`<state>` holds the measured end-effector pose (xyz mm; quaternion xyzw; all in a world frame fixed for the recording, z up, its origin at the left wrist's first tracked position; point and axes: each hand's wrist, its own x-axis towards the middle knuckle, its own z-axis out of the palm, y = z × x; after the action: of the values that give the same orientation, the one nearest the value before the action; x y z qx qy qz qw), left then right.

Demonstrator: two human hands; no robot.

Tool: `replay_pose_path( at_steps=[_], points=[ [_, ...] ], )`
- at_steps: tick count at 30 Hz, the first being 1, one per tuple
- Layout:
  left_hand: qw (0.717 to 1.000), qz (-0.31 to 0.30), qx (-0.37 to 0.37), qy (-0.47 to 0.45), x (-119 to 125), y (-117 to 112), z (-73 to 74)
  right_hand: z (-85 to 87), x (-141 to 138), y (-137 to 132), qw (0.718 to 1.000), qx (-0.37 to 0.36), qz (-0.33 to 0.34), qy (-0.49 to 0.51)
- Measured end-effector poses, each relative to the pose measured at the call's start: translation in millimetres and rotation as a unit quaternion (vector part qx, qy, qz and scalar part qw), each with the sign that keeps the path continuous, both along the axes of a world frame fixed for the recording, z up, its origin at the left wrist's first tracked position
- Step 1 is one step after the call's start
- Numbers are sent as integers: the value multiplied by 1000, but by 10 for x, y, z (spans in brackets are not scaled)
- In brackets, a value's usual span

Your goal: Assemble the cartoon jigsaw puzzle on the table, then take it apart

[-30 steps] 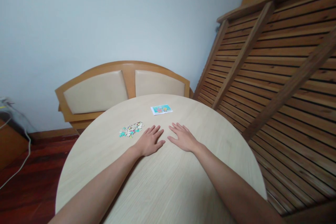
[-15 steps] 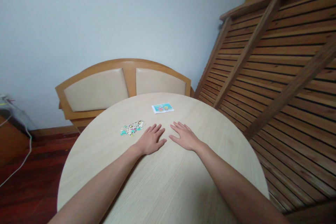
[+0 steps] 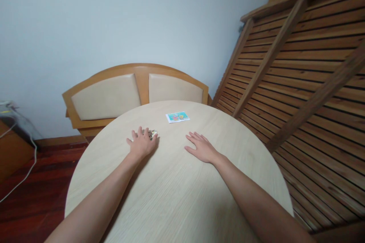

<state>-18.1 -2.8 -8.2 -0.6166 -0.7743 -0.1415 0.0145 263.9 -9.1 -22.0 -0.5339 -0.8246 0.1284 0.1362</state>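
Observation:
My left hand [image 3: 142, 143] is spread over a pile of jigsaw puzzle pieces [image 3: 154, 133] on the left of the round table. Most of the pile is hidden beneath it, with a few pieces showing past the fingers on the right side. Whether the palm touches them I cannot tell. Flat on the tabletop to the right lies my right hand [image 3: 202, 147], fingers stretched out and nothing in it. Beyond both hands is a small picture sheet [image 3: 178, 117] with a pink and a yellow cartoon figure on turquoise.
The pale wooden round table [image 3: 176, 197] stands before a headboard [image 3: 145, 87] with two cream panels. A slatted wooden frame [image 3: 285, 83] leans along the right side. On the left, a white cable [image 3: 34, 159] hangs down to the dark red floor.
My left hand has moved left from beside the puzzle pieces to over them, covering most of the pile. My right hand has stayed in place.

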Motion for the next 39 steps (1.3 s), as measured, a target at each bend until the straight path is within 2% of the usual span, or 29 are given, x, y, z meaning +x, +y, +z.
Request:
replay_pose_path(
  at_steps=[3,9,19,24,29,32,36,39],
  points=[
    [1000,5,-28,-11,-42,29,-48,-2,1,-2,1000,2,0,2],
    [999,-37,-4,-1,14,103,-118,11,0,-11,1000,-5,-1,6],
    [994,-106,-17,-3,22,156,-92,36,-12,-29,1000,1,-3,2],
    [985,-170,-26,-2,139,94,-103,22,-6,-20,1000,0,0,6],
    [960,-278,-41,-4,416,-115,-101,0,-2,-10,1000,11,0,12],
    [934,-353,-49,-18,564,-276,-82,-21,18,20,999,16,4,29],
    [888,-454,-58,-39,665,-421,-61,-4,105,58,995,40,28,91],
    [870,-488,-51,-51,675,-441,-46,76,198,25,987,52,71,138]
  ],
)
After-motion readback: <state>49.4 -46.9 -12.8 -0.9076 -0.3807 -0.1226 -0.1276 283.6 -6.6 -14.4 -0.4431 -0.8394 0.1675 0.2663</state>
